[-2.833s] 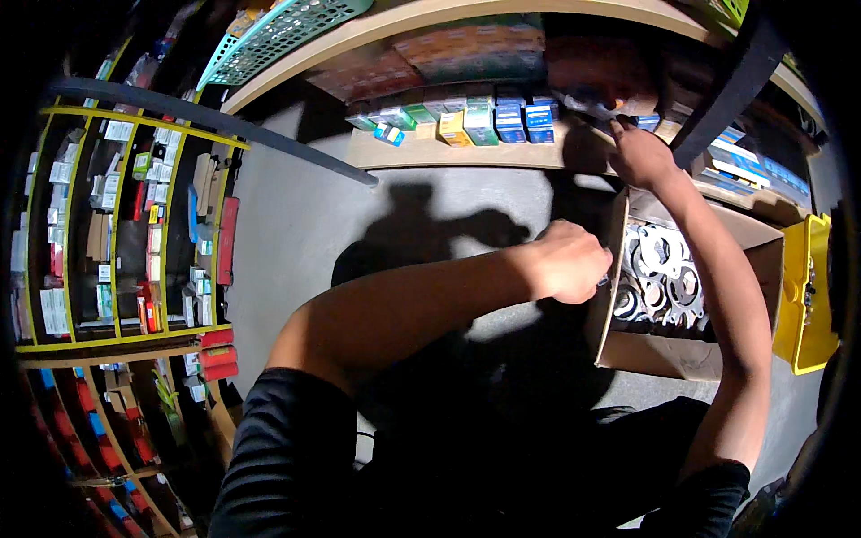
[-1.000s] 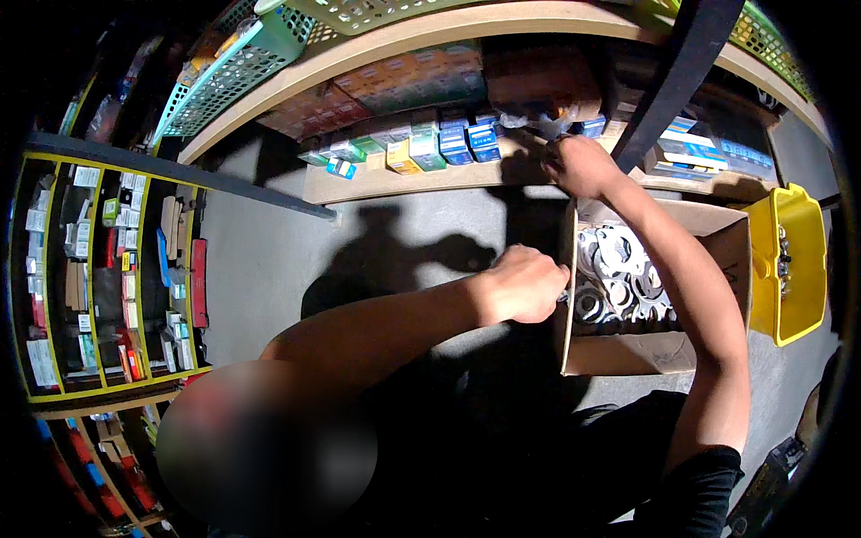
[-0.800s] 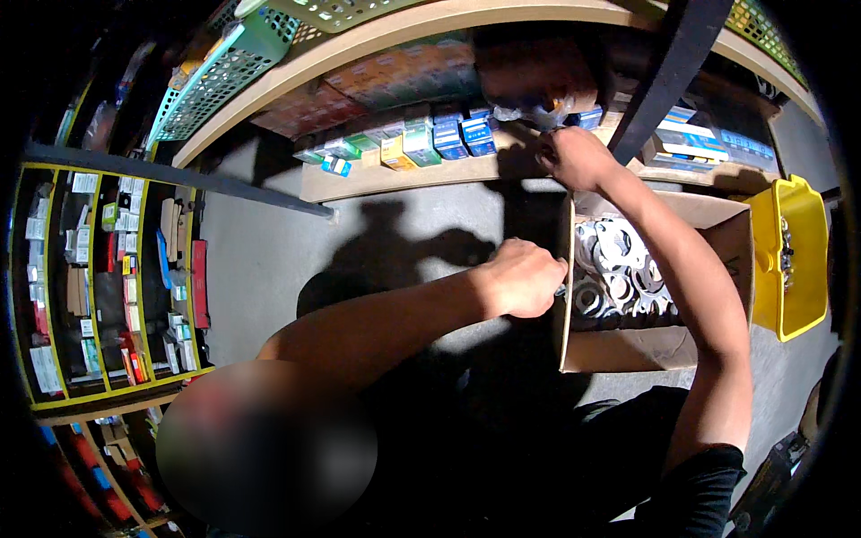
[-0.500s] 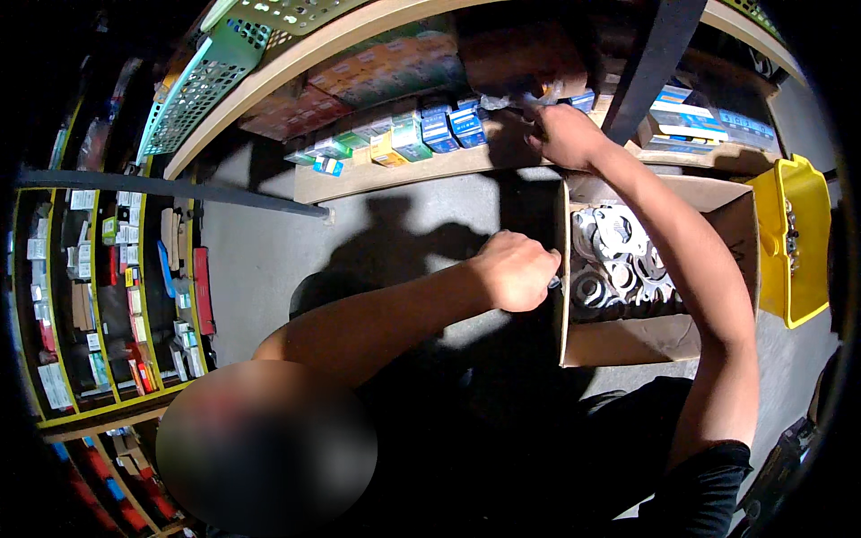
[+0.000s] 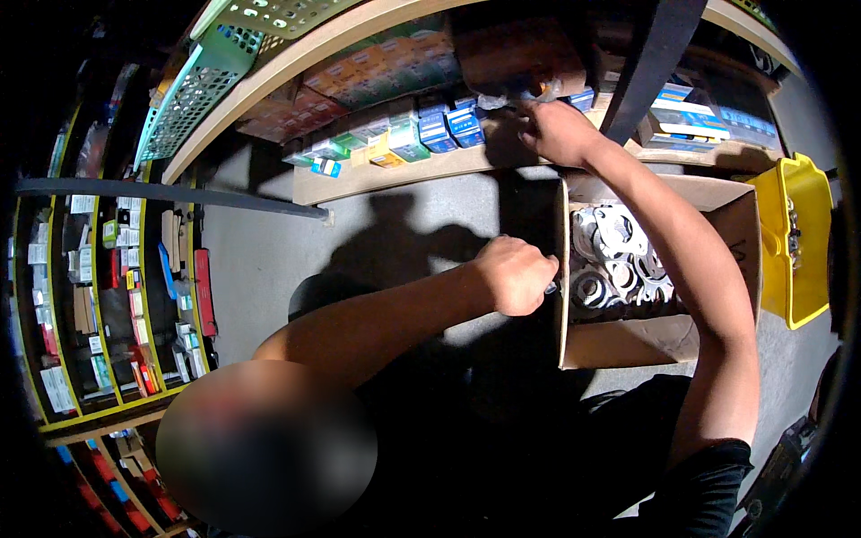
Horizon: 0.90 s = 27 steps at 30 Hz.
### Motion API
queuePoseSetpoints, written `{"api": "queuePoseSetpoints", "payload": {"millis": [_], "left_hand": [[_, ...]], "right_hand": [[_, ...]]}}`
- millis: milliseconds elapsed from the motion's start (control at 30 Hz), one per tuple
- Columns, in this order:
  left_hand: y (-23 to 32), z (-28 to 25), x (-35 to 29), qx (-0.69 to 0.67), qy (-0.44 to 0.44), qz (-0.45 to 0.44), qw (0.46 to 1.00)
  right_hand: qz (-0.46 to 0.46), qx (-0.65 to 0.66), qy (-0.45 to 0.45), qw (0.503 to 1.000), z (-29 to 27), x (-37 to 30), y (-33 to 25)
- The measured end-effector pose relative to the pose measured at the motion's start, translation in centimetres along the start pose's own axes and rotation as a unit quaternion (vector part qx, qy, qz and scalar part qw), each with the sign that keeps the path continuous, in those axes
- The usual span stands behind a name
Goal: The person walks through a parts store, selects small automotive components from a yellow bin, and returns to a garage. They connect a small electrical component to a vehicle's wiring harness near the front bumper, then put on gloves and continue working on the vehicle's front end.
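My left hand [image 5: 516,276] is closed in a fist beside the left wall of an open cardboard box [image 5: 619,345]. A small shiny bit shows below its fingers, too little to name. Inside the box lie several flat, ring-shaped metal parts [image 5: 619,231], partly covered by my right forearm. My right hand [image 5: 563,134] reaches over the box to the low shelf, its fingers curled at the front of a brown carton [image 5: 520,58]. Crumpled clear plastic [image 5: 491,101] sticks out at that carton's edge. Whatever the right fingers grip is hidden.
Small blue boxes [image 5: 438,132] and a yellow box [image 5: 386,151] stand on the wooden shelf [image 5: 359,186]. A dark post [image 5: 650,72] rises right of my right hand. A yellow bin [image 5: 794,251] stands right of the cardboard box. Green baskets [image 5: 193,103] sit at upper left.
My right hand has shifted very slightly left at the brown carton. My left hand stays closed in nearly the same place.
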<state>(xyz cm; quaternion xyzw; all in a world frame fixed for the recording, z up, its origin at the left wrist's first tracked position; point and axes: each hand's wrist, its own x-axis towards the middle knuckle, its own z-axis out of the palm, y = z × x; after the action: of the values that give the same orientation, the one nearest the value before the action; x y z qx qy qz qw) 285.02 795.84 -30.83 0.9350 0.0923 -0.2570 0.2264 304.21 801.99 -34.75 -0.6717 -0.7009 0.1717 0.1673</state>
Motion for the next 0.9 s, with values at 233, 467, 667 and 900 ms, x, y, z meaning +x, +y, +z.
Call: {"api": "queuePoseSetpoints", "payload": {"millis": [233, 467, 667, 900], "left_hand": [[0.0, -0.1, -0.5, 0.000, 0.011, 0.011, 1.000], [-0.3, 0.2, -0.7, -0.011, 0.025, 0.023, 0.999], [-0.4, 0.1, -0.5, -0.012, 0.031, 0.022, 0.999], [0.0, 0.0, -0.9, -0.014, 0.032, 0.012, 0.999]], "right_hand": [[0.023, 0.056, 0.015, 0.998, 0.7, 0.6, 0.0], [0.108, 0.089, -0.029, 0.990, 1.2, 1.9, 1.5], [0.153, 0.111, 0.029, 0.981, -1.2, 1.9, 1.0], [0.167, 0.168, -0.045, 0.970, -0.6, 1.2, 0.2]]}}
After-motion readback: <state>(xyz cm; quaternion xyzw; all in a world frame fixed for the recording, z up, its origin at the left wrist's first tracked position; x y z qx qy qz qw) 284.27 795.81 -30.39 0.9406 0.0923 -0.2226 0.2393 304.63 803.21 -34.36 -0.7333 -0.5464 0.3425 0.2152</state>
